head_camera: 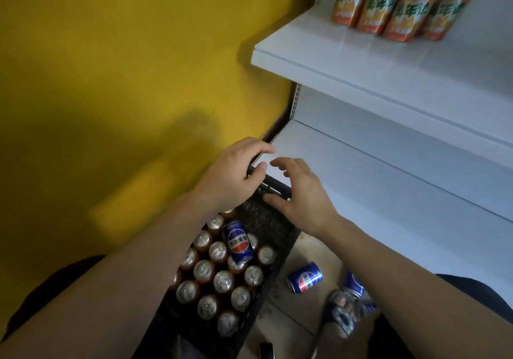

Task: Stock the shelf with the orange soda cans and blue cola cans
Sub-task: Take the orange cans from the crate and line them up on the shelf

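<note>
Both hands hover mid-frame over the crate's far rim, left hand and right hand with fingers spread, seemingly holding nothing. Below them a cola can lies across upright cans in the crate. Another blue can lies on the floor, lower right. Four orange cans stand on the shelf, upper right.

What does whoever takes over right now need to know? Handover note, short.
Left hand: open, fingers on the far rim of the black crate; holds nothing.
Right hand: open, thumb at the same rim; empty.
Done: four orange soda cans upright on the upper shelf.
Left: lower shelf bare. Crate holds many upright cans plus one blue cola can lying on top. Another blue can lies on the floor, more beside the sandalled foot.
</note>
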The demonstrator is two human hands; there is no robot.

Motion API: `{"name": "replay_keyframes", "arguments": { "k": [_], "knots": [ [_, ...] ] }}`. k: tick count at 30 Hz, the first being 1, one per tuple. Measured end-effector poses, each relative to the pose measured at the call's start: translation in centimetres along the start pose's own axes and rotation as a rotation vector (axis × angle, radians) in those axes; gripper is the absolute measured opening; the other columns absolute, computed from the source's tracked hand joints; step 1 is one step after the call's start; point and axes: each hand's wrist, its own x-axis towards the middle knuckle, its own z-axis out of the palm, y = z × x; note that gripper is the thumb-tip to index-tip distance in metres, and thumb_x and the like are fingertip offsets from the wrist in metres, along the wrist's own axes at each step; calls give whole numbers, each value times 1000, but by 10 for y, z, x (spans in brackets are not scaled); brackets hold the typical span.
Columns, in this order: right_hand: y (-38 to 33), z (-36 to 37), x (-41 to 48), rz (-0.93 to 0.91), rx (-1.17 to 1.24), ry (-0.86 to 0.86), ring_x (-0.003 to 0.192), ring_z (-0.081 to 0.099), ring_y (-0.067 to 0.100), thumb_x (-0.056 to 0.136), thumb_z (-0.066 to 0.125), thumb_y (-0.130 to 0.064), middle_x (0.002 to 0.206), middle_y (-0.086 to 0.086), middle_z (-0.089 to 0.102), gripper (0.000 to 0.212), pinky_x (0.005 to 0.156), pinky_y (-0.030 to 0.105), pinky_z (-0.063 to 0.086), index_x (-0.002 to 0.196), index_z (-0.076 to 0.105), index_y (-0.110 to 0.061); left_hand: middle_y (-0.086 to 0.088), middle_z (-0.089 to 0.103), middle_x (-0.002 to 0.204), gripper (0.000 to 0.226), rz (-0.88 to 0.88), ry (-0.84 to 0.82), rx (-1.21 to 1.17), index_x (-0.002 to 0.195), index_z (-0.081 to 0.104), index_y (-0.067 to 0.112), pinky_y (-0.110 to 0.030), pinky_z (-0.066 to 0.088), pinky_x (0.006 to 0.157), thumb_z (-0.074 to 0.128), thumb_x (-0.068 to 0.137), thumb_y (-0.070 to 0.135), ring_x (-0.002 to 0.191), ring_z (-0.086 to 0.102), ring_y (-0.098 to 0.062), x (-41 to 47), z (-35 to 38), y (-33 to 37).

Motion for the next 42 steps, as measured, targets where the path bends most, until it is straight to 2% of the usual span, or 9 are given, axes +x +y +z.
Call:
{"name": "replay_keyframes", "arguments": {
  "k": [4,9,15,20,27,31,34,39,42],
  "knots": [
    [-2,13,11,-36,-54,-70,120,53,17,87,75,-35,136,0,49,64,96,29,46,142,44,-24,7,62,121,28,-134,70,1,125,61,16,-1,36,82,54,98,14,112,54,-3,0,-6,-22],
    [6,46,36,-10,-98,-139,120,54,21,86,75,-36,135,2,51,65,97,37,50,141,43,-24,6,62,118,27,-222,40,39,123,62,15,-13,43,86,57,97,13,109,55,-6,-7,2,-44],
    [22,92,67,66,-139,-277,123,52,24,86,75,-33,137,5,50,66,101,38,47,143,43,-21,12,58,125,30,-456,-37,13,131,58,23,-6,38,73,52,101,19,110,52,-1,-11,-4,-71],
    [41,141,96,93,-205,-372,119,54,29,86,74,-29,131,8,53,59,97,40,48,138,47,-19,13,58,129,33,-546,-72,-8,134,55,27,-25,47,92,56,101,21,114,54,-5,-25,-13,-89],
    [81,200,124,137,-217,-508,113,57,33,86,75,-36,127,11,53,59,93,40,47,135,49,-17,17,58,121,36,-554,11,-75,136,53,27,-17,50,83,56,101,19,106,57,3,-33,-22,-97],
    [89,235,135,115,-277,-600,124,47,36,85,73,-44,136,13,48,67,101,46,45,140,46,-15,16,58,127,36,-575,-88,-53,136,53,28,-25,52,90,56,101,22,108,58,1,-42,-19,-107],
    [87,260,143,68,-378,-657,131,40,36,87,71,-37,143,13,42,71,102,52,44,146,39,-15,16,59,128,34,-571,-133,-45,134,55,29,-30,55,89,56,101,25,108,59,1,-47,-20,-113],
    [90,287,145,4,-538,-731,139,32,41,91,67,-28,150,16,35,72,107,59,38,154,31,-22,18,60,125,30,-552,-107,-54,132,57,28,-20,51,84,54,101,29,106,59,2,-41,-23,-115],
    [93,291,148,8,-531,-746,137,36,44,95,61,-24,151,18,36,73,107,58,41,157,24,-27,17,60,124,31,-541,-105,-62,132,57,27,-17,49,82,53,102,29,106,59,1,-36,-24,-114]
  ]
}}
